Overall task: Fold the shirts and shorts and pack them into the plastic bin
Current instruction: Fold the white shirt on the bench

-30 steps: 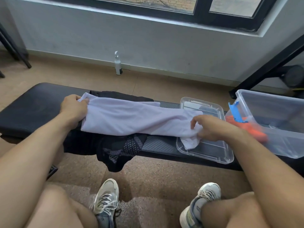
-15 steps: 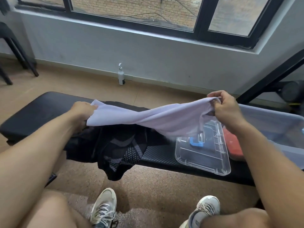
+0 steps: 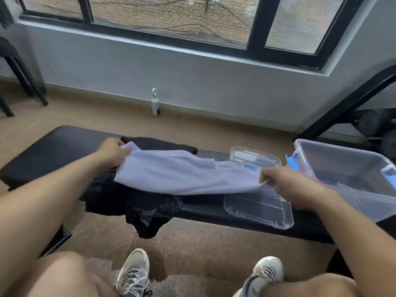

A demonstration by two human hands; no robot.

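A pale lilac shirt (image 3: 182,174) is stretched lengthwise over the black bench (image 3: 53,151). My left hand (image 3: 112,152) grips its left end; my right hand (image 3: 285,182) pinches its right end just above the clear lid (image 3: 259,209). Dark clothes (image 3: 137,202) lie bunched under the shirt, with a black mesh piece hanging off the bench's front edge. The clear plastic bin (image 3: 351,168) with blue latches stands at the right end of the bench; something orange-red shows low behind my right wrist.
A small white pump bottle (image 3: 155,103) stands on the floor by the wall. A black slanted frame bar (image 3: 342,106) rises behind the bin. Chair legs (image 3: 21,78) are at far left. My knees and shoes are below the bench.
My right hand lifted the shirt's right end high above the lid, then brought it back down and nearer. The left hand has kept hold of the left end.
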